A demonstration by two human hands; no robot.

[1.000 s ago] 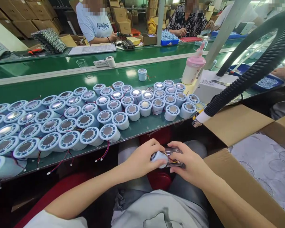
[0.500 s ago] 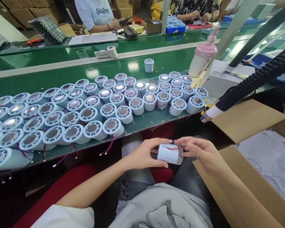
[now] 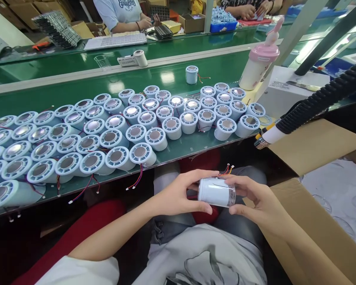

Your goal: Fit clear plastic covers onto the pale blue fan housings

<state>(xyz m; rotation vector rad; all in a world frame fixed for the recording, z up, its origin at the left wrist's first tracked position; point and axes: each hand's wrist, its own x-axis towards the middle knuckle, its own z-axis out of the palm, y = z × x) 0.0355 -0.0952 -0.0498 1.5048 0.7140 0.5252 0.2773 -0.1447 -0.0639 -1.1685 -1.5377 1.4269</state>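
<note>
Above my lap, a light-blue cylindrical housing [image 3: 214, 192] lies on its side inside a clear plastic sleeve [image 3: 232, 196]. My left hand [image 3: 185, 194] grips its left end between thumb and fingers. At the sleeve's right end, my right hand [image 3: 252, 196] holds on with thumb below and fingers above. Thin coloured wires [image 3: 227, 170] with small white connectors stick up past the far side of the housing. Beyond my hands, many similar blue housings [image 3: 142, 152] stand in rows on the green bench, round metallic faces upward, several with wires hanging over the edge.
An open cardboard box [image 3: 314, 213] of clear round plastic pieces is at my right. A black flexible hose [image 3: 323, 93] with a metal nozzle reaches over the bench. A pink-lidded bottle [image 3: 256, 65] stands behind. Two people work across the green bench [image 3: 77, 85].
My right fingers have moved from the wires to a grip around the sleeve's right end. The wires, earlier lying along the housing, now point up beyond it. The view has shifted slightly.
</note>
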